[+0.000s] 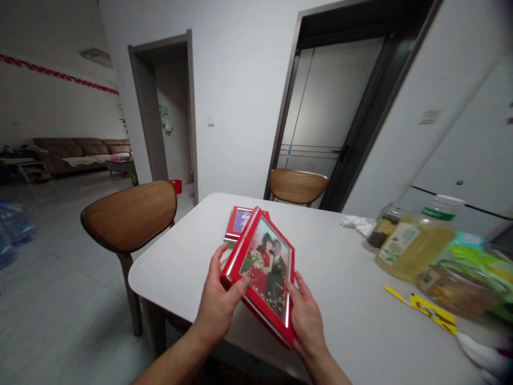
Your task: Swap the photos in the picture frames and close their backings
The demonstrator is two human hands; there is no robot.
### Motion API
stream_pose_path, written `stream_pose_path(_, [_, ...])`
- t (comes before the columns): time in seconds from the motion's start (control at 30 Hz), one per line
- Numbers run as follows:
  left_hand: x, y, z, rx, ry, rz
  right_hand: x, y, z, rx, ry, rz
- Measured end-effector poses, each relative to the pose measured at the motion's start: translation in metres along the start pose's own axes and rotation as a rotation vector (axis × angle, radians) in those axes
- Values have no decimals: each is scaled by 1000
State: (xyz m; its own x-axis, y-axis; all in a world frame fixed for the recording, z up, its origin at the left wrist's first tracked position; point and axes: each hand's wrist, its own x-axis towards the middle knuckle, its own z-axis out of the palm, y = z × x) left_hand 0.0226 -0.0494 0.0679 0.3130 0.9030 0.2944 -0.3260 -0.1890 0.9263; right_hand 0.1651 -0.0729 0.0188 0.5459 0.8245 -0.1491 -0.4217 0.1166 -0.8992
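Note:
Between my two hands is a red photo album (266,267) with silver trim and a framed picture of a couple on its cover. It is tilted above the near part of the white table (184,256). My left hand (220,297) grips its left edge, thumb on the cover. On the right edge, my right hand (306,318) is closed with its thumb at the front and fingers partly hidden behind. A second red album or frame (239,222) with a purple picture lies on the table just beyond, partly covered by the held one.
At the right stand a bottle of yellow liquid (417,243), a dark-filled jar (385,230) and a glass bowl (460,289). A yellow strip-like item (433,313) lies before them. Wooden chairs (136,214) stand left and at the far side.

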Motion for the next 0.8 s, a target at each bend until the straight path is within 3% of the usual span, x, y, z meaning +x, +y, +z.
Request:
stream_pose_path(0.07, [12,-4,5,9,-27,-32,15,-18,-27,-138,70,-56])
stream_pose_path(0.2, [22,-42,30,58,-274,-93,49,-50,-88,-479,135,-100])
stream_pose_path(0.27, [24,-64,48,199,-340,-95,66,-61,-115,-683,164,-111])
stream_pose_path(0.4, [38,-94,80,543,-366,-45,97,-70,-153,-1141,259,-214])
stream_pose_path(0.6, [61,-108,98,669,-425,-37,128,-66,-168,-1359,301,-241])
stream_pose_path(0.8, [62,-117,103,708,-419,-72,139,-62,-167,-1543,286,-285])
